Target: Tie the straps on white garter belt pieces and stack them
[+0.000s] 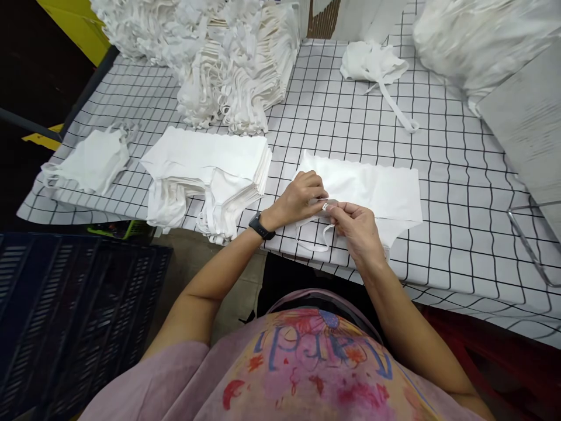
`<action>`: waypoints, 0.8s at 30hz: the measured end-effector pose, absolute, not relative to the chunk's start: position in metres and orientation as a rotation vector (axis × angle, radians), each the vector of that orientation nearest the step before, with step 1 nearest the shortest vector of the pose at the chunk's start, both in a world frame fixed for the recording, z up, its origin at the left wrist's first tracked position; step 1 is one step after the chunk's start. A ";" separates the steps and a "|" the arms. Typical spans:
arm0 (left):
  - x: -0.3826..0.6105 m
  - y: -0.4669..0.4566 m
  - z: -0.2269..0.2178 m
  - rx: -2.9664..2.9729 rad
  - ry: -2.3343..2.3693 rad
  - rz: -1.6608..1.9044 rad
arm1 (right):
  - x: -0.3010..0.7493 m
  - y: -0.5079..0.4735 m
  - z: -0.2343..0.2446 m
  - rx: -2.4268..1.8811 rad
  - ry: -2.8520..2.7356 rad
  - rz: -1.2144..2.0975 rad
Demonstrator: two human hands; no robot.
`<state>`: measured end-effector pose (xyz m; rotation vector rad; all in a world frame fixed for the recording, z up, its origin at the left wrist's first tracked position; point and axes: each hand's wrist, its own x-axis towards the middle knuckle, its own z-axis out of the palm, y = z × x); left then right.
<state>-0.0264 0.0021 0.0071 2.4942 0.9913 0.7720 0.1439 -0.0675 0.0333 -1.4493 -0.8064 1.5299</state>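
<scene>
A white garment with thin straps (385, 190) lies spread on the checked tablecloth in front of me. My left hand (302, 196), with a black band on its wrist, is closed in a pinch on a strap at the garment's near side. My right hand (357, 228) pinches the same spot from the right, its fingertips almost touching the left ones. Between them shows a small white piece (325, 206), perhaps a strap slider; its details are too small to tell. A loop of the strap (313, 248) hangs below my fingers toward the table edge.
Left of my hands is a neat stack of white garments (210, 155), with a single one (94, 161) farther left. Big piles (245, 70) rise behind. A crumpled garment (372, 61) lies at the back, near a full plastic bag (486, 44). Dark blue crates (74, 310) stand below left.
</scene>
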 end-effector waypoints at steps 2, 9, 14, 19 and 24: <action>-0.024 -0.002 0.010 2.553 0.991 0.783 | 0.143 -0.068 0.033 -1.467 -0.812 1.488; -0.020 -0.011 0.014 2.781 0.973 0.843 | 0.145 -0.068 0.037 -1.524 -0.844 1.414; -0.018 -0.013 0.016 2.873 0.968 0.819 | 0.143 -0.067 0.036 -1.510 -0.815 1.395; -0.015 -0.015 0.018 2.883 0.982 0.804 | 0.140 -0.067 0.033 -1.497 -0.750 1.339; -0.014 -0.017 0.020 2.898 0.969 0.797 | 0.140 -0.068 0.034 -1.528 -0.770 1.343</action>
